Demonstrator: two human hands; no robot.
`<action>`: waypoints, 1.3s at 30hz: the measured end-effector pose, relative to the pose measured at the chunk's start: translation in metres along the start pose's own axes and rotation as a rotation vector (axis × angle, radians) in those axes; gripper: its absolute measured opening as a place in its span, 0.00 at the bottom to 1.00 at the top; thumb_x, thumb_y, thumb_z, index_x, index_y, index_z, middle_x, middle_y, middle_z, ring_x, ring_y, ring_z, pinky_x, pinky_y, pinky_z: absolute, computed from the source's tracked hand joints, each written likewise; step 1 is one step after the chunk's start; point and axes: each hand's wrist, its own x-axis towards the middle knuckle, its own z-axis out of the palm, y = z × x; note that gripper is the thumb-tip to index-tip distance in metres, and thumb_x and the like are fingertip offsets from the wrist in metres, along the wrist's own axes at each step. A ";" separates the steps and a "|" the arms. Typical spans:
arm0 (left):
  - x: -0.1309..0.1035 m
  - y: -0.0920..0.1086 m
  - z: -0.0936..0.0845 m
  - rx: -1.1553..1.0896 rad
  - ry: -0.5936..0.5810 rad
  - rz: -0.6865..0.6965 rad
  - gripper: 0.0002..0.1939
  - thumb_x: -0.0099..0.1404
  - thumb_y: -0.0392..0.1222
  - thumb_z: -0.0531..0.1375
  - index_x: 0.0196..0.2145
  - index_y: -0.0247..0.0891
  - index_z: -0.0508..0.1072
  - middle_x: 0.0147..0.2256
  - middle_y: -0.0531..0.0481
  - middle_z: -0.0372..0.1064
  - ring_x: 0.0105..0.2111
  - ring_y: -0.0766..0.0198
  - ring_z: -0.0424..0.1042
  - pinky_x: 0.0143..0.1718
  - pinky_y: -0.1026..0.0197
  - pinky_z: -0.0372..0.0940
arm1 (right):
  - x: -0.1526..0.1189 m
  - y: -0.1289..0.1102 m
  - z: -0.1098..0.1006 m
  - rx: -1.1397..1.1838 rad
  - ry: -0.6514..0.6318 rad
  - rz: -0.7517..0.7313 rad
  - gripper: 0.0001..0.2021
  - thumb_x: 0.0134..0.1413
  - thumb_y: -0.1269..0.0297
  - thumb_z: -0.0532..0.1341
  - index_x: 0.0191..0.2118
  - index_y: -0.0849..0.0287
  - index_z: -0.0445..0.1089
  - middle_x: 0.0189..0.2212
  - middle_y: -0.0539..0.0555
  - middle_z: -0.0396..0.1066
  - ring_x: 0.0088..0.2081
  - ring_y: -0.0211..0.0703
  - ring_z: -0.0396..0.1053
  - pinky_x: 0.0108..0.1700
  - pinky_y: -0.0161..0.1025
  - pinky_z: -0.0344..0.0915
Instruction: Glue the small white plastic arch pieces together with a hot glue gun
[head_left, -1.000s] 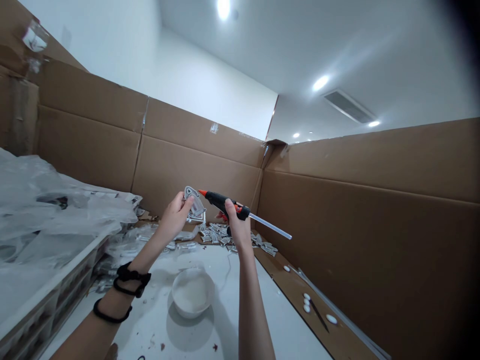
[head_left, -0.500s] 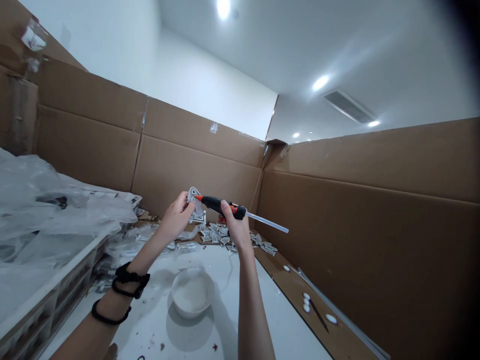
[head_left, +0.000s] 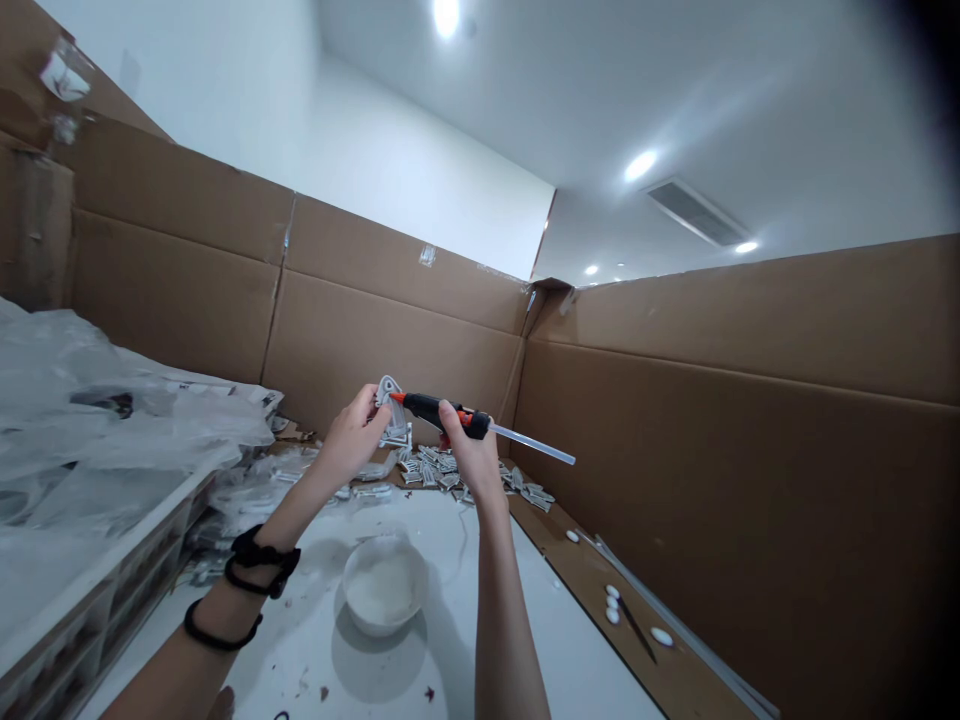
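My left hand (head_left: 354, 432) is closed on a small grey-white plastic part (head_left: 389, 392) with a rounded, looped top, held up in front of the cardboard wall. My right hand (head_left: 471, 450) grips a black and orange glue gun (head_left: 442, 410). Its orange nozzle points left and meets the plastic part, though I cannot tell whether it touches. From the gun's rear end a long clear glue stick (head_left: 536, 445) sticks out to the right. Below and between my forearms, a white bowl (head_left: 384, 585) stands on the white table (head_left: 300, 660).
Several similar grey-white pieces (head_left: 427, 466) lie heaped at the table's back. Plastic bags (head_left: 127, 430) cover a white compartmented rack (head_left: 112, 590) on the left. Cardboard walls (head_left: 712, 440) enclose the back and right. White oval pieces (head_left: 661, 636) and a thin dark blade-like strip (head_left: 637, 630) lie along the right.
Almost nothing differs. The glue gun and its glue stick have shifted very slightly, while both hands keep their hold.
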 end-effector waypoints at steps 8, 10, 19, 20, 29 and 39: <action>-0.001 0.001 0.000 0.013 -0.004 0.007 0.14 0.63 0.47 0.48 0.41 0.40 0.65 0.36 0.51 0.69 0.36 0.61 0.67 0.38 0.61 0.60 | 0.000 0.000 0.000 -0.001 -0.007 0.007 0.24 0.49 0.43 0.55 0.18 0.59 0.59 0.14 0.48 0.59 0.20 0.36 0.58 0.24 0.33 0.52; -0.001 0.001 0.000 0.012 -0.001 0.008 0.14 0.63 0.47 0.48 0.41 0.40 0.65 0.36 0.51 0.69 0.36 0.61 0.68 0.38 0.61 0.60 | 0.001 0.000 0.000 -0.014 -0.005 -0.005 0.24 0.50 0.43 0.55 0.17 0.60 0.59 0.15 0.49 0.59 0.20 0.36 0.58 0.24 0.33 0.53; -0.002 0.000 0.004 -0.044 0.070 -0.005 0.12 0.62 0.46 0.49 0.40 0.40 0.65 0.32 0.51 0.70 0.34 0.61 0.69 0.36 0.61 0.61 | 0.004 0.004 -0.009 -0.126 0.097 -0.114 0.21 0.48 0.45 0.57 0.18 0.58 0.60 0.15 0.48 0.57 0.20 0.36 0.54 0.23 0.34 0.51; -0.002 -0.001 0.004 -0.061 0.081 -0.001 0.12 0.62 0.46 0.49 0.40 0.39 0.65 0.32 0.51 0.70 0.34 0.61 0.69 0.36 0.61 0.61 | 0.005 0.004 -0.009 -0.128 0.119 -0.109 0.21 0.47 0.46 0.57 0.18 0.58 0.60 0.15 0.48 0.57 0.20 0.36 0.53 0.23 0.33 0.51; -0.001 0.005 0.006 -0.318 0.046 0.035 0.13 0.60 0.48 0.53 0.39 0.38 0.65 0.33 0.50 0.70 0.35 0.61 0.70 0.38 0.60 0.62 | 0.011 0.008 0.005 0.250 -0.150 -0.012 0.14 0.46 0.54 0.60 0.31 0.60 0.65 0.24 0.50 0.64 0.22 0.34 0.59 0.25 0.33 0.58; 0.002 0.000 0.019 -0.398 0.029 0.004 0.15 0.58 0.48 0.56 0.39 0.37 0.63 0.38 0.45 0.70 0.40 0.58 0.70 0.43 0.56 0.63 | 0.008 0.007 0.006 0.374 -0.308 -0.044 0.08 0.44 0.61 0.61 0.28 0.59 0.63 0.24 0.48 0.64 0.25 0.34 0.63 0.30 0.33 0.62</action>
